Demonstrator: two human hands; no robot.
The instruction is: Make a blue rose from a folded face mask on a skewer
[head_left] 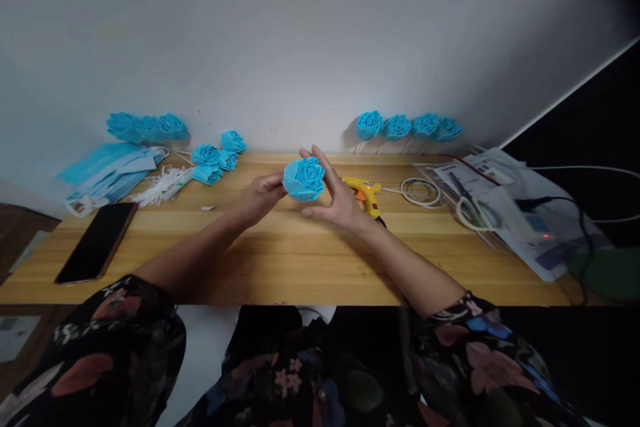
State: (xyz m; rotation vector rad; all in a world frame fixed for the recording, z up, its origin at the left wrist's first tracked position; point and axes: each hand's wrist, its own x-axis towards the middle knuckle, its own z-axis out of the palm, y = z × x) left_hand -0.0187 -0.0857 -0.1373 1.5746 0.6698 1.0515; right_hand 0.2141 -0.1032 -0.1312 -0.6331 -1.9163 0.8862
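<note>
Held flower: blue folded flower (303, 179), held up over the middle of the surface (300, 273), its ruffled face in view.
Left hand: the left hand (261, 199) grips the flower from its left side and underneath, probably to spare the petals; any stem is hidden.
Right hand: the right hand (343, 205) is open, fingers spread around the flower's right side, perhaps to steady or shape it; contact unclear.
Glue gun: yellow glue gun (371, 199) just beside the right hand, small light lit; likely placed there for easy reach, nozzle hidden.
Right row: four blue flowers (397, 127), far right, heads by the wall (300, 47), likely to protect them.
Left groups: more blue flowers (206, 155), far left, near blue sheets (120, 167) and bundled white cords (165, 185).
Phone: dark phone (97, 243), left edge, apart from the hands.
</note>
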